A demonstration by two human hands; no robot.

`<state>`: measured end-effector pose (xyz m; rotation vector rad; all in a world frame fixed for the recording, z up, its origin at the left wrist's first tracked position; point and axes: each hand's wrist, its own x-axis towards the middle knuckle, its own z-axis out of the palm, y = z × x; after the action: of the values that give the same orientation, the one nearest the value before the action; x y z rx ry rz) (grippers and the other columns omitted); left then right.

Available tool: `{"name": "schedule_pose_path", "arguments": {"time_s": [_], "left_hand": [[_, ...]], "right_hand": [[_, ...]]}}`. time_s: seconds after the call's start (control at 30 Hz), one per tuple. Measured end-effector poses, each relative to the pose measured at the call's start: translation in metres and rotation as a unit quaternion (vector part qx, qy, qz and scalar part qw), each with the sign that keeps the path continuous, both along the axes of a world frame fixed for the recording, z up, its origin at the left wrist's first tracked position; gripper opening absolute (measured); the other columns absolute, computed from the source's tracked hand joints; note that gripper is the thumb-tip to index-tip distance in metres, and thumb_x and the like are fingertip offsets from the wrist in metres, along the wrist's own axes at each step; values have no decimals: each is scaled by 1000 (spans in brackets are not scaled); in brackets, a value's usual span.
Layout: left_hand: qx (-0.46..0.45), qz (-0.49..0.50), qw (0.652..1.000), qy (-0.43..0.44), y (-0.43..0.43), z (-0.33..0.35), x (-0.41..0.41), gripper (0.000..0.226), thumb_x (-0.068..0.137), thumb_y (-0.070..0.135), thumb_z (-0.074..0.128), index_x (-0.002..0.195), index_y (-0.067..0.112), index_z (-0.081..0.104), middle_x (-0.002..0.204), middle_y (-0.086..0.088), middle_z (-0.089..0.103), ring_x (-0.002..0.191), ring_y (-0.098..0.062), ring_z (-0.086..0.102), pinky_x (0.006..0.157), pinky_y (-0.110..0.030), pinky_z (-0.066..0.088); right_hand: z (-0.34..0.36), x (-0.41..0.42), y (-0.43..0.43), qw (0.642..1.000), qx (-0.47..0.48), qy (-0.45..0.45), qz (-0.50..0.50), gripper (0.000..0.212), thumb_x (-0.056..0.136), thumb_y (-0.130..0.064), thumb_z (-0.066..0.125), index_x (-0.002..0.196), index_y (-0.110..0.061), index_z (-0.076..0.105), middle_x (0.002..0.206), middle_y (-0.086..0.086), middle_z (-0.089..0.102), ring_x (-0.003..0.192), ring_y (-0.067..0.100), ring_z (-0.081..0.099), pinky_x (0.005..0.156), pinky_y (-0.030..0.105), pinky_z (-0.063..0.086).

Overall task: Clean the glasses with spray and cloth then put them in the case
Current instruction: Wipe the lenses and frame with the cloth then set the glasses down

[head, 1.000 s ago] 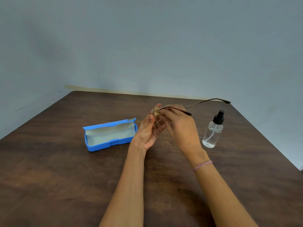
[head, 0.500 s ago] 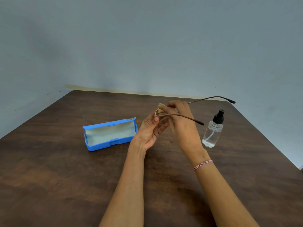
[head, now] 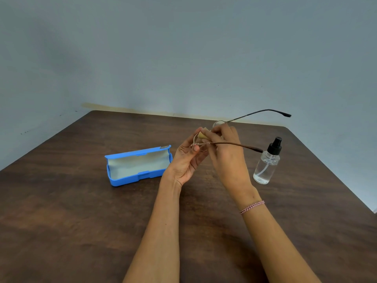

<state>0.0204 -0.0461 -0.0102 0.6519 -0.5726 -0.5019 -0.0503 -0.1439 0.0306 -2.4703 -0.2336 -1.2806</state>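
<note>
Glasses [head: 228, 143] are held above the table [head: 81, 221], temples spread toward your right: your left hand [head: 186, 160] pinches the frame corner, your right hand [head: 226, 158] pinches a yellow cloth [head: 203, 135] onto the lens. Open blue case [head: 138, 165] lies left, spray bottle [head: 265, 166] nearer the right edge; a grey wall [head: 183, 58] stands behind. The case lid's badge [head: 164, 147] is unreadable.

A dark brown wooden table [head: 71, 231] fills the lower half of the frame, its far edge running across the middle. Behind it, plain pale blue-grey walls [head: 183, 48] fill the upper half, evenly lit, with a yellowish strip [head: 122, 109] at the base.
</note>
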Motion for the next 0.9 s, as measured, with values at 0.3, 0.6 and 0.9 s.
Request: {"name": "schedule_pose_path", "arguments": {"time_s": [0.3,0.6,0.9], "left_hand": [[4,4,1000,2,-1,0,2,62,43,24,94,101,25,74,102,-1,73,92,-12,70,76,-21,56],[-2,18,1000,16,1,-2,4,61,38,25,96,96,25,76,98,0,74,87,-9,70,70,-19,56],[12,14,1000,23,-1,-1,2,59,29,22,97,84,22,78,85,1,75,77,-8,71,64,-19,56]], "right_hand": [[1,-3,-3,997,-39,-12,-64,23,79,0,68,102,-4,69,99,10,63,84,27,57,62,34,53],[2,-1,2,997,9,48,59,30,83,3,59,111,-4,67,102,8,58,96,14,50,89,8,33],[2,-2,1,995,81,25,45,30,83,4,62,111,-3,66,104,9,58,96,12,53,87,4,36]]}}
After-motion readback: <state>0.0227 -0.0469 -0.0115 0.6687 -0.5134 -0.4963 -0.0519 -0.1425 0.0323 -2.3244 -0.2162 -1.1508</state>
